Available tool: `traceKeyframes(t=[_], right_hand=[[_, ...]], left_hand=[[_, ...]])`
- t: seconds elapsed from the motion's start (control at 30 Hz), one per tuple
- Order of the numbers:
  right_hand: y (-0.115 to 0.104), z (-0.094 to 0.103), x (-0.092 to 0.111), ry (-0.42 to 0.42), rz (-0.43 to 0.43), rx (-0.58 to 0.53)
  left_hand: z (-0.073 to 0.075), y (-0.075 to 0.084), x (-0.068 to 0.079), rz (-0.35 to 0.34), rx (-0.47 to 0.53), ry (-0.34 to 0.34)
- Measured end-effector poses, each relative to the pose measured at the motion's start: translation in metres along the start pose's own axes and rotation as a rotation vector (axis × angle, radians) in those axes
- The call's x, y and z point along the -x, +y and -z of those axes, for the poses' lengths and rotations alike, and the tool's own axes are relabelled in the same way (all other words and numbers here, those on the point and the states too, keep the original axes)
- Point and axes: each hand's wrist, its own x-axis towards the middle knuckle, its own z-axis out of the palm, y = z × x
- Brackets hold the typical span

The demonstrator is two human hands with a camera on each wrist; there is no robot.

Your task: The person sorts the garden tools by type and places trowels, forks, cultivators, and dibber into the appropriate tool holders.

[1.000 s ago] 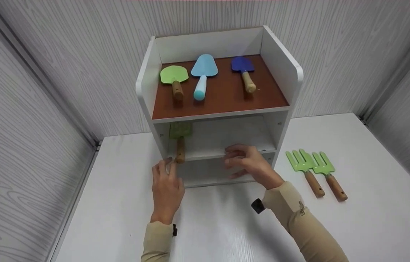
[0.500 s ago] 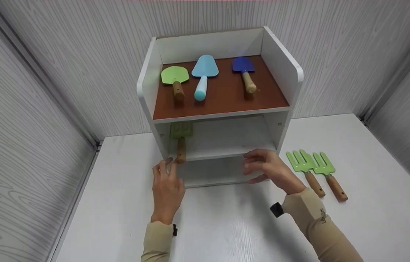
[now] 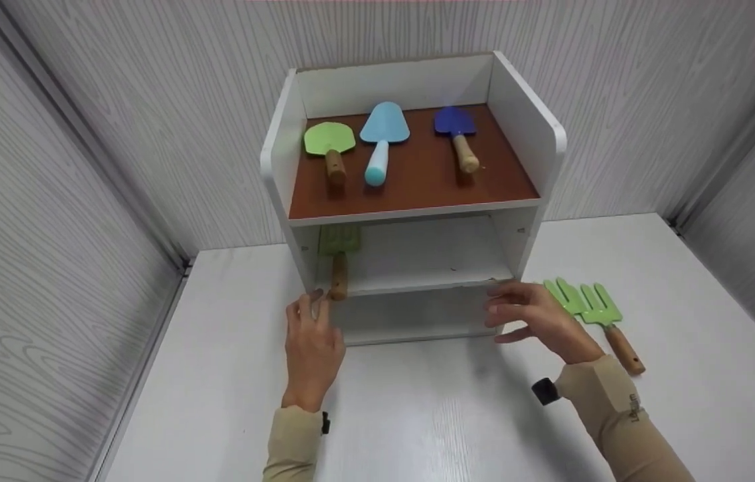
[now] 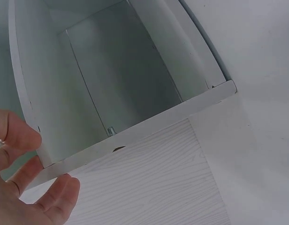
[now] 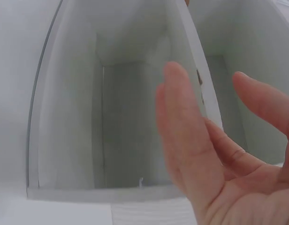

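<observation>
My left hand [image 3: 312, 351] grips the front left edge of the white shelf unit [image 3: 549, 147], level with its middle board. In the left wrist view, the thumb [image 4: 22, 136] lies by that board and fingertips reach past the side panel. Just beside it, a green hand fork [image 3: 339, 271] lies on the middle shelf, its wooden handle at the front edge. My right hand [image 3: 541, 321] holds nothing; its fingers are spread and loosely bent at the unit's front right corner. Partly behind it, two green hand forks [image 3: 622, 345] with wooden handles lie on the table.
On the brown top shelf [image 3: 417, 184] lie a green trowel [image 3: 329, 138], a light blue trowel [image 3: 385, 125] and a dark blue trowel [image 3: 456, 122]. The unit stands on a white table [image 3: 417, 408] against a wood-grain wall [image 3: 217, 100], with panels on both sides.
My right hand has moved right from the middle of the unit's front to its right corner, covering part of one table fork. The left hand has kept its place at the left edge.
</observation>
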Motion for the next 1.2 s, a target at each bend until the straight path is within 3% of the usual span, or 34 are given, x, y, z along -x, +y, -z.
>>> traceKeyframes(t=[0.67,1.0,1.2], right_hand=[[0.027,0.068,0.013,0.098,-0.086,0.084],[0.026,0.090,0.010,0.157,-0.167,0.156],[0.030,0.103,0.008,0.149,-0.193,0.208]], left_hand=[[0.001,-0.001,0.000,-0.010,0.018,0.007],[0.001,-0.001,0.000,-0.010,0.020,0.012],[0.000,-0.002,-0.002,-0.023,0.015,0.020]])
